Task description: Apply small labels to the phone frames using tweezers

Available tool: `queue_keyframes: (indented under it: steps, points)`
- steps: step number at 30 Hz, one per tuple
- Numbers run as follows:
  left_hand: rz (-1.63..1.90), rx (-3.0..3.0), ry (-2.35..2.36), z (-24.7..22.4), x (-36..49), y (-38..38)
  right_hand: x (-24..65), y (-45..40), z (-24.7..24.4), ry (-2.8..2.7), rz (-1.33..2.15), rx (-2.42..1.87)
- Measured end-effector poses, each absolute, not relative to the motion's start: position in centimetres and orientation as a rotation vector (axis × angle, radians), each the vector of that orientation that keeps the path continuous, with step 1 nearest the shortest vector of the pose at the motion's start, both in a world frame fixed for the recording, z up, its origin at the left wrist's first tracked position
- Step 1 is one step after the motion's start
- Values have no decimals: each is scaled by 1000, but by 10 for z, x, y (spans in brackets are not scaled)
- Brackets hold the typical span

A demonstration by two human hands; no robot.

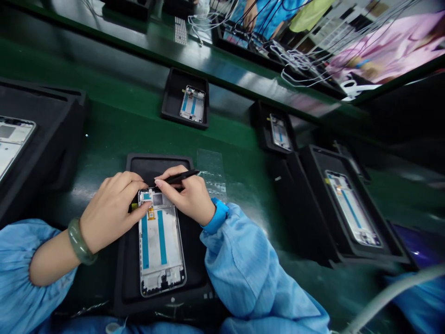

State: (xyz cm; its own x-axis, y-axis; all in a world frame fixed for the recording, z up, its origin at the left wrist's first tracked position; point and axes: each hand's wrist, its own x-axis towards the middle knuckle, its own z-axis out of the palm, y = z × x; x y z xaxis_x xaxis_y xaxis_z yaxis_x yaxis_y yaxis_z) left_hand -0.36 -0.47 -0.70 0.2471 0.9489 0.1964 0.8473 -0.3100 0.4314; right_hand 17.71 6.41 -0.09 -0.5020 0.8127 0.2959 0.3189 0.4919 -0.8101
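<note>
A silver phone frame [174, 250] with blue tape strips lies on a black foam tray [128, 283] in front of me. My left hand [116, 204], wearing a green bangle, grips its top left corner. The left fingertips rest on the top edge, and the thumb lies beside a small orange flex cable [151, 214]. In my right hand [189, 195] is a slim black pen-shaped tool [181, 177], pinched above the frame's top edge. The tool's working tip is hidden by the fingers.
More phone frames sit in black trays: one at the back [185, 118], one further right [280, 132], one on a right-hand stack [351, 208]. Another stack [52, 125] stands left. A clear plastic sheet [212, 171] lies beyond my right hand. Cables [295, 58] and co-workers occupy the far side.
</note>
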Motion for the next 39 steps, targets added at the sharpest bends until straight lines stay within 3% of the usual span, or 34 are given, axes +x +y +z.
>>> queue_keyframes:
  steps: [19,25,29,33,39]
  points:
    - [649,2332,1697,-6,-2,-5,176,64,-1,-2049,894,-927]
    - [625,2384,1708,-6,-2,-7,179,67,-9,-1696,966,-964]
    - [562,2539,1696,-6,0,-10,188,73,-4,-1780,580,-921]
    - [540,2650,1733,-8,3,-15,202,83,4,-2296,224,-1030]
    - [575,2684,1730,-13,4,-17,215,92,-1,-2376,237,-1098]
